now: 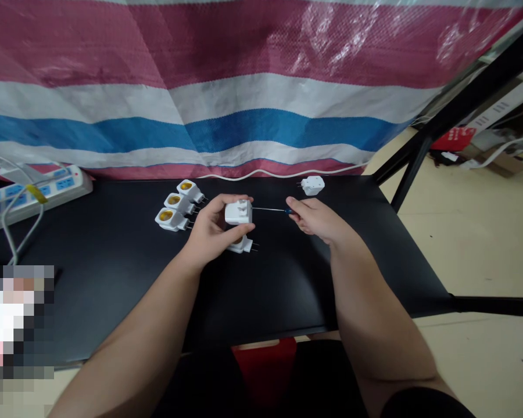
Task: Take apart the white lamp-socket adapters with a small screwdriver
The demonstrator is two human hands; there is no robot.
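Observation:
My left hand grips a white plug-in lamp socket between thumb and fingers, above the black table. In my right hand is a screwdriver with a dark blue handle and thin metal shaft. The shaft lies level, its tip at the right side of the held socket; whether it sits in a screw is too small to tell. Below the left hand, partly hidden by it, another white lamp socket lies on the table with its prongs to the right.
Several white lamp sockets with gold-coloured insides, such as one socket, stand at the left. Another white socket lies at the back right. A power strip with cables is at the far left. A striped sheet hangs behind the black table.

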